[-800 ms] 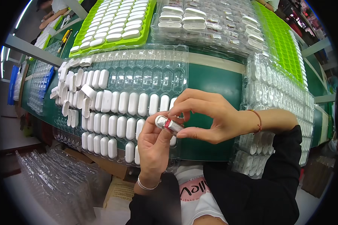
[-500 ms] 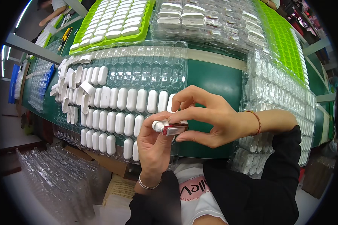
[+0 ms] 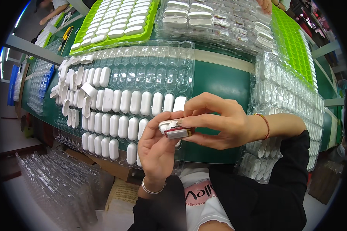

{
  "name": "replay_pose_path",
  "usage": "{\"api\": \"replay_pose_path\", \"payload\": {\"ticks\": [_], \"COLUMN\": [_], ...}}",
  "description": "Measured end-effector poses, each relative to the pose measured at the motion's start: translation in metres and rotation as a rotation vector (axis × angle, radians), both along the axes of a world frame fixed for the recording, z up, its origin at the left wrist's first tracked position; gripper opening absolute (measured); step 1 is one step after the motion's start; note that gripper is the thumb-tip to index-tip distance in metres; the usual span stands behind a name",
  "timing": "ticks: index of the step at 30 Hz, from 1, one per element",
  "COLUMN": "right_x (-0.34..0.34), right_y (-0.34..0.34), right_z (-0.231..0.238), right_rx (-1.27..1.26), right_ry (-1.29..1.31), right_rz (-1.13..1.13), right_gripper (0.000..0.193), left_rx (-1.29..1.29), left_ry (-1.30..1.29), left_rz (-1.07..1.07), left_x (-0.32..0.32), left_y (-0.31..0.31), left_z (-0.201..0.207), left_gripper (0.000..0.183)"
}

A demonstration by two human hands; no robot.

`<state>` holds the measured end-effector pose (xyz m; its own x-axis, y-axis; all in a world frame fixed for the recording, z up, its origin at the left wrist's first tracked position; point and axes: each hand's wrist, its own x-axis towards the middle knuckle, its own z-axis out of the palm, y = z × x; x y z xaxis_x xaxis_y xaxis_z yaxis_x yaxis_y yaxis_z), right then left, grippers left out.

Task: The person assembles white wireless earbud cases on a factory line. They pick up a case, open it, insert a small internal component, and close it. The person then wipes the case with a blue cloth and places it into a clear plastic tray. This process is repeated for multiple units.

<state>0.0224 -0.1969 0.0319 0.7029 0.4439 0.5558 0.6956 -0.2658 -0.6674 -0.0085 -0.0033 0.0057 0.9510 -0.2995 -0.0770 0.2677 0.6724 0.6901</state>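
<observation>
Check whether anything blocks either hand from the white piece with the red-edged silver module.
Nothing visible: left hand and right hand both have fingers on the white piece or its silver module. The white cases lie in the clear tray, not between.

A lane of bare green surface [image 3: 225,81] runs between a clear tray [image 3: 169,79] at left and stacked clear trays [image 3: 289,100] at right, continuing below the right hand [image 3: 223,125]. That hand and the left hand [image 3: 157,148], fingers on a small white case [image 3: 167,124], fill the lane's left side. Rows of white cases [image 3: 145,103] and jumbled shells [image 3: 89,89] obstruct a low leftward pass; farther trays [image 3: 223,30], beneath a co-worker's hand [image 3: 265,5], close the far end.
</observation>
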Motion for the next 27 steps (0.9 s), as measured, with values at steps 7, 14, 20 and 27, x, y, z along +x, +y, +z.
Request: {"api": "replay_pose_path", "payload": {"ticks": [7,14,20,27], "right_x": [0.06,0.233,0.337,0.403], "right_y": [-0.039,-0.151,-0.162,-0.207], "right_z": [0.019,0.008,-0.036,-0.048], "right_rx": [0.033,0.071,0.052,-0.576], "right_ry": [0.083,0.123,0.096,-0.209], "right_rz": [-0.194,-0.782,-0.85,-1.05], "right_gripper": [0.026,0.033,0.029,0.02], "left_rx": [0.313,0.535,0.613,0.74], "left_ry": [-0.276,-0.189,-0.145,-0.238], "left_rz": [0.204,0.134,0.108,0.151], "left_x": [0.0,0.002,0.011,0.031], "left_y": [0.012,0.007,0.004,0.014], "left_z": [0.0,0.009,0.008,0.005], "left_gripper": [0.051,0.015,0.013,0.013]}}
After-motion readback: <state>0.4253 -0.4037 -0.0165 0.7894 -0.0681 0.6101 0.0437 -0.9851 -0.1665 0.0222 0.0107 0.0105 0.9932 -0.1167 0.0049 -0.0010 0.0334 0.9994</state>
